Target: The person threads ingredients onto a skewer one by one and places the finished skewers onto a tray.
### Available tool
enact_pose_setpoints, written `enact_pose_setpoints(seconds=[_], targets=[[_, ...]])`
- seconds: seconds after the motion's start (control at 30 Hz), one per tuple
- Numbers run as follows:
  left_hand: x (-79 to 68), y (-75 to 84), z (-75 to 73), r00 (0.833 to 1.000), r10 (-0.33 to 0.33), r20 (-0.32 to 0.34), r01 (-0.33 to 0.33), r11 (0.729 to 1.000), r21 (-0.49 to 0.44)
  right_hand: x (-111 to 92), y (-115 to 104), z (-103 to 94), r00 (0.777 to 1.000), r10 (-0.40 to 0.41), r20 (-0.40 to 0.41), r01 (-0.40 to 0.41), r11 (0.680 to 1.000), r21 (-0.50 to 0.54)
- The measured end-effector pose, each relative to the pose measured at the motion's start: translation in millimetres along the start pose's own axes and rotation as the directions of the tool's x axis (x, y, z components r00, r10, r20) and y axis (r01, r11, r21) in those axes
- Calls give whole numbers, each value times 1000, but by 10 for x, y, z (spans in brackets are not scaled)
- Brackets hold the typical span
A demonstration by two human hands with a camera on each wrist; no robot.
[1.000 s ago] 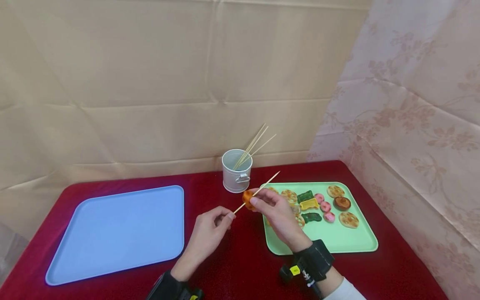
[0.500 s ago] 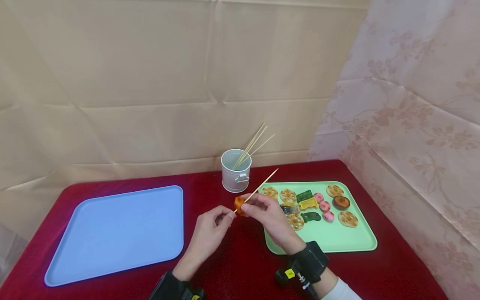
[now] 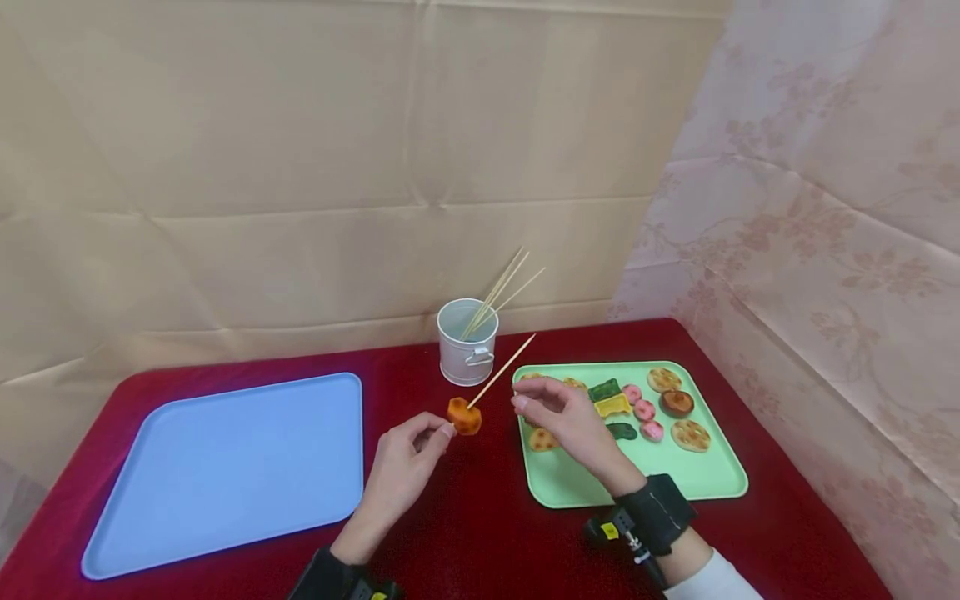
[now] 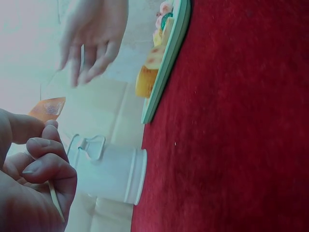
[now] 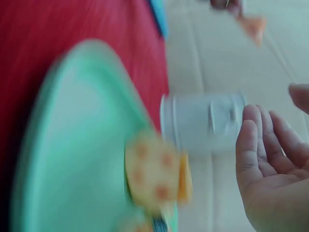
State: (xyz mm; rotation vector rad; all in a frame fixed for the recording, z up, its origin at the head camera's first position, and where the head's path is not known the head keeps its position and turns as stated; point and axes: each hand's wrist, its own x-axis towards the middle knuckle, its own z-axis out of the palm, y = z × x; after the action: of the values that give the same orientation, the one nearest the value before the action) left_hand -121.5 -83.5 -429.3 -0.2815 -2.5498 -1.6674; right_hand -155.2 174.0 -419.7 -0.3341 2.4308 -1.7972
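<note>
My left hand (image 3: 408,462) pinches a thin wooden skewer (image 3: 501,372) near its lower end. Threaded on that skewer, right by the fingertips, is an orange-brown toy food slice (image 3: 464,417); the skewer's bare upper part slants up and to the right. The left wrist view has the slice (image 4: 47,109) just beyond thumb and finger, with the skewer's tail (image 4: 56,202) sticking out below the curled fingers. My right hand (image 3: 573,421) holds nothing, its fingers loosely bent over the left side of the green tray (image 3: 675,483). In the right wrist view its fingers (image 5: 271,145) are apart from everything.
Toy food lies on the green tray: lotus root slices (image 3: 691,436), a mushroom cap (image 3: 677,403), pink balls (image 3: 644,410), a yellow piece (image 3: 613,405) and green pieces (image 3: 604,389). Behind stands a white bucket (image 3: 467,358) with several skewers (image 3: 495,296). A blue tray (image 3: 240,467) lies left.
My right hand slid the orange slice down the skewer towards my left hand, then let go and moved right over the green tray. The left hand keeps its pinch, shifting slightly left.
</note>
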Motion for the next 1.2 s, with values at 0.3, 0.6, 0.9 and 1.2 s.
enact_pose_setpoints(seconds=[0.3,0.6,0.9,1.2], targets=[[-18,-54,-78,998,-52,-19,52,999,-5,-47,118,-339,966,-237,101,251,778,-576],[-21,-75,-117,997,-71,-27,72,997,4,-100,271,-336,903,-351,247,411,541,-734],[-25,-103,-127,996,-80,-30,80,997,-2,-107,362,-275,863,-395,315,473,412,-779],[-21,-117,-142,995,-95,-28,95,995,5,-117,395,-245,852,-414,321,482,377,-791]])
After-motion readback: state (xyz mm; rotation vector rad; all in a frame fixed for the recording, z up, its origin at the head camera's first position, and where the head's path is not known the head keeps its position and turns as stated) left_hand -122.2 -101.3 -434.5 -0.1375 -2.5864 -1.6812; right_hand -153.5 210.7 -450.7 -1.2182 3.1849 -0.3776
